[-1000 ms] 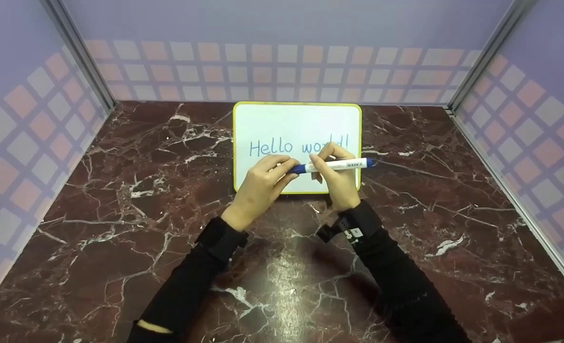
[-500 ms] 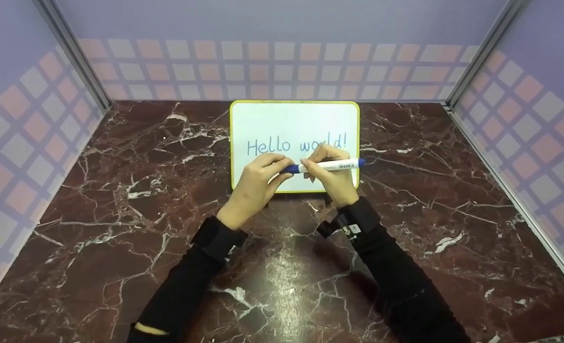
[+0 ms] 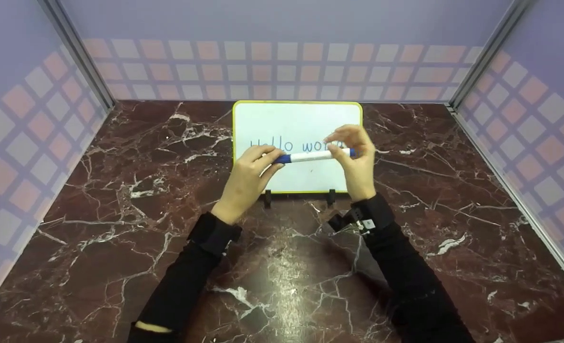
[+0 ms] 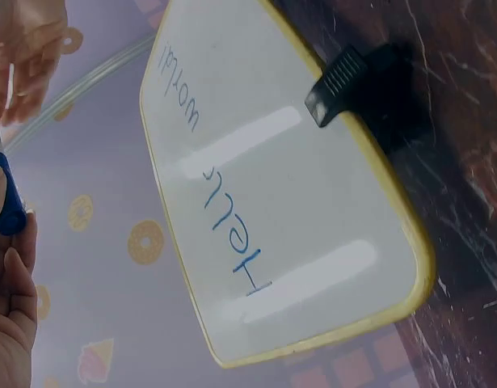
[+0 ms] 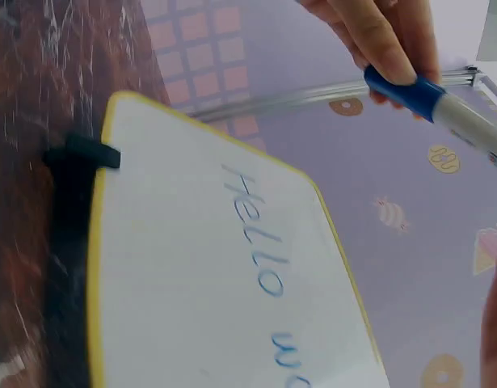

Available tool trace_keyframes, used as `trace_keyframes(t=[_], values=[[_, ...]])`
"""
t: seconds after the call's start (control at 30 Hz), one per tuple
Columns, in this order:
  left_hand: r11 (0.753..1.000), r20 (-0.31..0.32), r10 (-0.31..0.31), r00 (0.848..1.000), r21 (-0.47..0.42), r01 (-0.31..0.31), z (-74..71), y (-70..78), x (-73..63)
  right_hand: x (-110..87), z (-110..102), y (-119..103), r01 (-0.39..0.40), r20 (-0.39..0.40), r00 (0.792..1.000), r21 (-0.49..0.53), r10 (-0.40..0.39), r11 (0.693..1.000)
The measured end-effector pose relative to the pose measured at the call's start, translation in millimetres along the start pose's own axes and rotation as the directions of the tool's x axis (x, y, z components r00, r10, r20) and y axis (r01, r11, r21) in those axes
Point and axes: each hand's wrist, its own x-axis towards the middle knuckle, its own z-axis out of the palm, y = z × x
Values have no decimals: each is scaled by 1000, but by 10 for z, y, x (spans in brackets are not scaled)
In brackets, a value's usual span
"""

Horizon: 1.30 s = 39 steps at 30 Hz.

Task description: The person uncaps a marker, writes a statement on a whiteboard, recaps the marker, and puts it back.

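A white marker point(image 3: 310, 156) with blue ends lies nearly level in the air, in front of a yellow-framed whiteboard point(image 3: 301, 116). My left hand point(image 3: 246, 174) pinches its blue cap point(image 5: 422, 97) between thumb and fingers. Around the marker's other end, my right hand point(image 3: 362, 164) has its fingers spread loosely, the thumb overlapping the barrel in the head view. In the left wrist view the right hand's fingers point(image 4: 30, 81) look relaxed beside the barrel. Blue handwriting on the board reads "Hello world"; its ends are partly covered by my hands in the head view.
Black clip feet point(image 3: 268, 197) hold the board's lower edge, tilted up on the dark red marbled tabletop point(image 3: 119, 238). A lilac back wall point(image 3: 282, 24) with pink and white squares stands behind, with side walls left and right.
Both hands have lifted the marker slightly away from the board's lower part. My right hand has loosened from its pinch on the barrel, spread its fingers and shifted right toward the marker's end.
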Motion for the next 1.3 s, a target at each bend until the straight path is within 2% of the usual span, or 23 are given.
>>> trace_keyframes(t=[0.03,0.07,0.1,0.13,0.17,0.23,0.27,0.3,0.33,0.4,0.47,0.6,0.73,0.9,1.0,1.07,1.13,1.23,1.3], values=[[1000,-1,-1,1000,22,1,-6,-3,3,10,-22,-9,58,-19,998,-71,-60,996],[999,-2,-1,1000,42,1,-13,-4,5,21,-39,-19,133,-14,990,-165,-137,977],[998,-1,-1,1000,63,1,-17,-6,9,29,-45,-29,213,11,976,-261,-218,941],[996,0,-3,1000,85,3,-23,-6,9,30,-45,-34,301,56,952,-358,-302,884],[994,0,-3,1000,105,3,-27,-9,10,29,-37,-40,387,114,919,-450,-378,804],[989,0,2,1000,146,-2,-30,-20,8,15,-1,-39,530,248,836,-596,-490,603],[986,0,6,1000,168,-6,-32,-24,6,4,25,-34,576,312,800,-638,-512,511],[982,1,12,1000,187,-12,-34,-26,3,-13,54,-25,608,364,771,-664,-522,435],[979,2,18,1000,204,-18,-36,-25,-1,-29,83,-15,636,410,744,-677,-527,371],[973,2,36,999,228,-35,-36,-19,-5,-54,130,11,669,471,705,-689,-530,278],[971,-2,51,999,235,-50,-37,-7,-7,-75,163,35,684,499,683,-694,-533,226],[973,-5,63,998,222,-61,-38,12,-4,-100,190,64,686,504,670,-702,-545,195],[976,0,60,998,208,-58,-28,11,5,-101,189,72,682,499,671,-706,-549,192],[979,-2,57,998,196,-56,-11,-6,-5,-100,166,78,695,513,660,-693,-549,189],[976,2,58,998,209,-57,-21,-18,-6,-106,131,75,695,510,664,-690,-546,200],[972,8,43,999,232,-44,-37,-38,4,-102,87,69,681,492,682,-697,-541,224],[966,21,-2,1000,259,-3,-66,-72,20,-85,26,54,649,456,712,-717,-533,253],[938,39,-108,993,336,88,-122,-175,32,-38,-109,24,561,363,783,-762,-505,322],[900,49,-195,980,406,159,-167,-277,24,5,-225,2,474,277,835,-801,-475,367]])
